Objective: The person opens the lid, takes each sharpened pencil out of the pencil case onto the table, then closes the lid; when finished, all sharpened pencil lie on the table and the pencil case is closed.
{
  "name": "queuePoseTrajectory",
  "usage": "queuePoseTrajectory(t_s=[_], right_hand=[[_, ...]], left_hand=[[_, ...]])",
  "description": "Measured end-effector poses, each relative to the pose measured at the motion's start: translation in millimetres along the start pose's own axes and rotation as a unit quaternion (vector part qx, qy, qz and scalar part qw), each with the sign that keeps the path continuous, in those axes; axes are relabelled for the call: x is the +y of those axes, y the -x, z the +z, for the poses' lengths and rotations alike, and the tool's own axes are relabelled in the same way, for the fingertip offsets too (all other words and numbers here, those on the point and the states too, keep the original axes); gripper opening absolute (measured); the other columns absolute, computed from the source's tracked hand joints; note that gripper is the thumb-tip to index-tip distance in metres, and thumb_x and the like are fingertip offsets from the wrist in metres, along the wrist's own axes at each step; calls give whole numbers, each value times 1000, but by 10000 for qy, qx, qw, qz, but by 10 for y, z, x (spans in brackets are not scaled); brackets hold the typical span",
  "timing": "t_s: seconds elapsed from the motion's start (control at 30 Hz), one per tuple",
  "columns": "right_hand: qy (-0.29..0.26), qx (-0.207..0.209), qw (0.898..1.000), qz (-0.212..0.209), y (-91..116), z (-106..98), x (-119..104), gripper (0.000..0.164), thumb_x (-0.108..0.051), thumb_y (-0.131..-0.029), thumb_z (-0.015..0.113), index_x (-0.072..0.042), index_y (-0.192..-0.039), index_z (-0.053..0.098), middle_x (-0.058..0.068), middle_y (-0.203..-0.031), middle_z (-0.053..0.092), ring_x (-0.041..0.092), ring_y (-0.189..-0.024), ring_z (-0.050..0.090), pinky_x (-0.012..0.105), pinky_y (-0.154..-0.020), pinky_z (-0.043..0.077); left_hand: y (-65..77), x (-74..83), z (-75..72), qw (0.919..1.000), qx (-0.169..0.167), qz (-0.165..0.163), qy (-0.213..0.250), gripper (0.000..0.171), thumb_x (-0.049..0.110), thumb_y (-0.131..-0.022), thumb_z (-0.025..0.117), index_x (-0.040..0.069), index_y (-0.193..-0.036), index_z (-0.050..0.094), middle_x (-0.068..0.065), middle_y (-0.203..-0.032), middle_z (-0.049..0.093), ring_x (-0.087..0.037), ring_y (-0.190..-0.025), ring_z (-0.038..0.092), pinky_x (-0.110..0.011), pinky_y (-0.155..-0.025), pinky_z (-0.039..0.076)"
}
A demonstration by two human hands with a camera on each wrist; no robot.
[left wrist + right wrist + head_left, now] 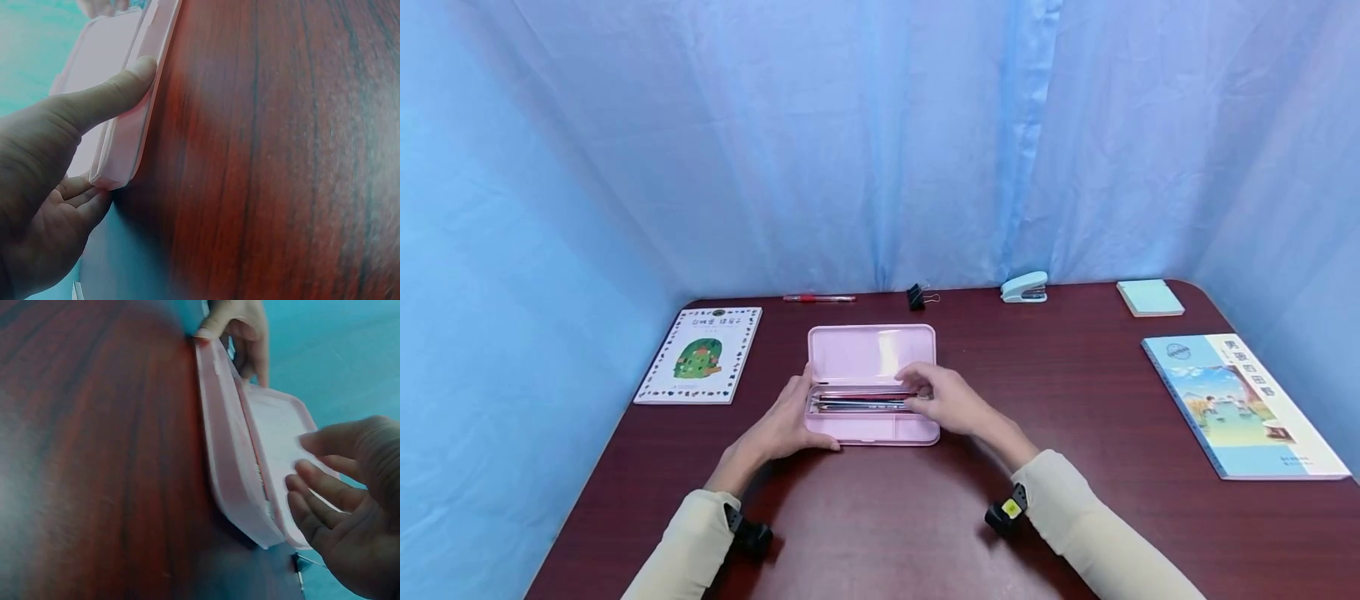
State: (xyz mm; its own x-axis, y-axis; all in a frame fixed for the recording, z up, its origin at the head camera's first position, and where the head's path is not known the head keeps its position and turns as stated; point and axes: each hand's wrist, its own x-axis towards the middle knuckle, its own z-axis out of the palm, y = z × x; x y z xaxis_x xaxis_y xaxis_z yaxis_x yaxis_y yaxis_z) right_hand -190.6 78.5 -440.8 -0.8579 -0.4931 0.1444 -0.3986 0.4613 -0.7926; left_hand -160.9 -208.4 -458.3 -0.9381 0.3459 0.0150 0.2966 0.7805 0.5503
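A pink pencil case (853, 430) lies on the table with its lid (846, 354) raised at the back. Several slim pencils (861, 406) lie lengthwise inside it. My left hand (786, 419) grips the case's left end, its thumb along the front edge and its fingers round the corner, as the left wrist view shows. Over the right end of the case hovers my right hand (951, 402). In the right wrist view its thumb and bent fingers (334, 487) stand apart with nothing between them, in front of the lid.
A white picture book (700, 358) lies at left, another book (1243, 408) at right. Along the back edge are a red pen (818, 298), a black binder clip (916, 297), a pale stapler (1024, 287) and a notepad (1150, 297). Blue curtains (880, 150) hang behind the table.
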Motion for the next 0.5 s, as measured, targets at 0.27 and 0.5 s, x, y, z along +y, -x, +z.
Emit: queuePoseTrajectory(t_s=[0.27, 0.5], right_hand=[[1264, -553, 9894, -453, 42, 87, 21, 29, 3, -78, 65, -4, -106, 60, 5, -91, 61, 16, -84, 56, 31, -77, 47], [1576, -677, 9836, -565, 9, 119, 11, 25, 6, -79, 61, -6, -101, 63, 2, -84, 59, 13, -78, 53, 30, -73, 46]], left_hand=[[-10, 2, -7, 10000, 2, 45, 1, 130, 48, -56, 84, 1, -147, 3, -20, -134, 34, -27, -121, 35, -42, -102, 31], [-5, -5, -4, 10000, -44, -73, 28, 130, 47, -57, 84, 3, -148, 3, -18, -135, 34, -26, -123, 34, -41, -102, 30]])
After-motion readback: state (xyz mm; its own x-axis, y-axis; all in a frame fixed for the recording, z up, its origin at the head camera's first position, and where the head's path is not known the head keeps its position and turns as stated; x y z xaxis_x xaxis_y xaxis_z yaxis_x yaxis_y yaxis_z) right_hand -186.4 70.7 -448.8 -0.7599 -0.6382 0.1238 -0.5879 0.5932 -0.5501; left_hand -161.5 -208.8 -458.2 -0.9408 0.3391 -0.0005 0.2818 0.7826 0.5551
